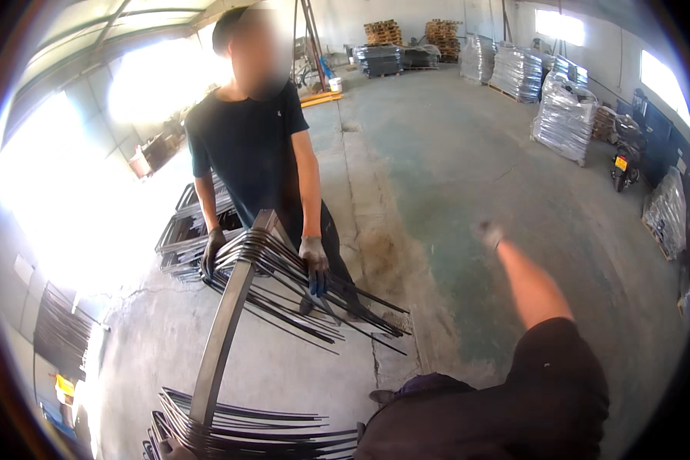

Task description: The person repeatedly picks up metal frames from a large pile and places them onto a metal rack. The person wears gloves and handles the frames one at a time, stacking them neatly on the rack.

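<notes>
A long square metal beam (224, 349) runs from the lower left up toward a co-worker. Bent dark metal rods (272, 261) hang in a bundle over its far end. More bent rods (264, 435) hang at its near end. My left hand (178, 451), in a dark glove, is at these near rods, mostly cut off by the lower edge; its fingers are hidden. My right arm stretches out over the floor, away from the rods. My right hand (489, 232) is gloved and smeared by motion, with nothing discernible in it.
A co-worker (245, 146) in dark clothes stands across, both gloved hands on the far rods. Behind them are stacked metal frames (192, 222). Wrapped pallet loads (563, 119), a motorcycle (627, 153) and wooden pallets (383, 32) stand along the far and right sides.
</notes>
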Demonstrator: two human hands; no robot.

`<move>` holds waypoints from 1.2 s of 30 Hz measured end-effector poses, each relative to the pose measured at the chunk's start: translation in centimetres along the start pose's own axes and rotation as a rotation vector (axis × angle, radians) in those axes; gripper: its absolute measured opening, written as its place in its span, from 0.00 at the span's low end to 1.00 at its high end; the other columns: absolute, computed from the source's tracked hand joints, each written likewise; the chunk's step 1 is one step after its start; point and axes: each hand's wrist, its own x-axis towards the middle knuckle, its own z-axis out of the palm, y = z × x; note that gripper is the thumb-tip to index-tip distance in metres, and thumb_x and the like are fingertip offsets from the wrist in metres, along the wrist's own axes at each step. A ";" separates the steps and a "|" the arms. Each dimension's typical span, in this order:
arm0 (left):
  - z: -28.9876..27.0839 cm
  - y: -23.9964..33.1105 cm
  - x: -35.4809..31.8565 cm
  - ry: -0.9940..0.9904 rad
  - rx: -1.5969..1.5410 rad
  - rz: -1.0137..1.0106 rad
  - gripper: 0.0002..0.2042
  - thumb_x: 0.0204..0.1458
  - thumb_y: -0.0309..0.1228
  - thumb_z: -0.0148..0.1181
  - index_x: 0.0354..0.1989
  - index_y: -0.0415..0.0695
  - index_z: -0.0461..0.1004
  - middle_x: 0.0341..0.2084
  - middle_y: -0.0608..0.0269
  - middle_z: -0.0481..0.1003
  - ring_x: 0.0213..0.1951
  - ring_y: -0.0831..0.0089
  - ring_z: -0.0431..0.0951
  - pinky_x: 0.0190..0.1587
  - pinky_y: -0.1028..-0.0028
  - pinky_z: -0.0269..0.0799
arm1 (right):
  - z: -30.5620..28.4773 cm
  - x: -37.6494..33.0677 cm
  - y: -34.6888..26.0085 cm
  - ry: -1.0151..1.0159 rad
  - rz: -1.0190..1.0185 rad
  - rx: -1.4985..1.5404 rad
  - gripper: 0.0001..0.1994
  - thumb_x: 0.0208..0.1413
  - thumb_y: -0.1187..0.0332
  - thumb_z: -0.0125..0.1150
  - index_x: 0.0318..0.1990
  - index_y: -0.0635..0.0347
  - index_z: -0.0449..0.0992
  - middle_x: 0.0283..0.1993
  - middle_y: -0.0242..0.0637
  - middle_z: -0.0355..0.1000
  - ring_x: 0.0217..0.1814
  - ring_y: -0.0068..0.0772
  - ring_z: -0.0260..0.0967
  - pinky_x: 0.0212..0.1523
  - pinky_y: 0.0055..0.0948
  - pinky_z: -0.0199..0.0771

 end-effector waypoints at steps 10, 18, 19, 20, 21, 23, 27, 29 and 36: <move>7.1 -1.0 -2.8 0.134 0.378 0.078 0.42 0.73 0.20 0.41 0.93 0.71 0.52 0.69 0.77 0.79 0.22 0.76 0.73 0.28 0.72 0.74 | 41.4 -29.5 14.2 -0.751 -0.031 -0.256 0.22 0.71 0.47 0.68 0.58 0.51 0.94 0.59 0.40 0.91 0.58 0.44 0.90 0.60 0.50 0.87; 9.7 -0.1 -3.1 -0.158 0.041 -0.136 0.37 0.79 0.32 0.44 0.89 0.92 0.53 0.22 0.69 0.79 0.18 0.72 0.70 0.21 0.71 0.67 | 36.4 -26.9 9.2 -0.819 -0.669 -0.824 0.20 0.70 0.56 0.67 0.60 0.58 0.91 0.57 0.47 0.91 0.54 0.48 0.91 0.56 0.50 0.89; 7.4 0.2 -2.3 -0.181 -0.167 -0.148 0.36 0.79 0.34 0.45 0.89 0.92 0.53 0.23 0.67 0.80 0.18 0.69 0.72 0.22 0.69 0.68 | 35.0 -26.9 7.4 -0.812 -0.763 -0.882 0.20 0.70 0.57 0.67 0.60 0.58 0.91 0.57 0.48 0.91 0.54 0.49 0.91 0.56 0.50 0.89; 7.0 0.5 -1.9 -0.168 -0.154 -0.150 0.36 0.79 0.35 0.47 0.89 0.91 0.52 0.24 0.68 0.80 0.20 0.67 0.75 0.23 0.66 0.72 | 35.7 -27.2 7.8 -0.768 -0.554 -0.641 0.20 0.70 0.58 0.67 0.60 0.59 0.91 0.57 0.49 0.91 0.53 0.50 0.91 0.55 0.50 0.89; 6.9 0.6 -2.2 -0.155 -0.140 -0.162 0.37 0.78 0.37 0.48 0.90 0.90 0.51 0.25 0.70 0.81 0.21 0.64 0.77 0.25 0.63 0.75 | 36.8 -27.2 8.1 -0.693 -0.384 -0.382 0.20 0.69 0.58 0.66 0.60 0.60 0.90 0.56 0.50 0.90 0.53 0.51 0.91 0.55 0.50 0.89; 6.5 1.2 -2.0 -0.119 -0.126 -0.180 0.36 0.77 0.38 0.51 0.90 0.88 0.51 0.28 0.70 0.81 0.24 0.61 0.80 0.28 0.60 0.78 | 36.8 -28.3 6.5 -0.718 -0.297 -0.286 0.21 0.69 0.57 0.66 0.61 0.59 0.90 0.58 0.50 0.89 0.56 0.52 0.90 0.57 0.51 0.88; 3.9 4.9 0.2 -0.054 -0.219 -0.185 0.32 0.76 0.40 0.53 0.86 0.80 0.55 0.33 0.67 0.82 0.30 0.60 0.81 0.34 0.59 0.78 | 37.0 -31.6 3.3 -0.805 -0.372 -0.336 0.24 0.68 0.55 0.66 0.64 0.58 0.89 0.62 0.52 0.88 0.61 0.55 0.88 0.62 0.51 0.85; 2.8 6.5 1.4 -0.033 -0.259 -0.171 0.31 0.75 0.40 0.54 0.84 0.77 0.58 0.35 0.66 0.82 0.32 0.60 0.81 0.37 0.59 0.78 | 36.4 -32.9 2.2 -0.826 -0.421 -0.369 0.25 0.67 0.53 0.66 0.65 0.57 0.88 0.64 0.53 0.87 0.63 0.56 0.87 0.64 0.52 0.84; 1.8 10.2 4.8 -0.004 -0.390 -0.110 0.26 0.73 0.42 0.59 0.78 0.64 0.66 0.43 0.62 0.84 0.42 0.60 0.83 0.47 0.58 0.79 | 33.6 -31.8 8.1 -0.699 -0.122 -0.160 0.25 0.70 0.49 0.60 0.63 0.56 0.90 0.67 0.51 0.85 0.68 0.57 0.84 0.68 0.51 0.82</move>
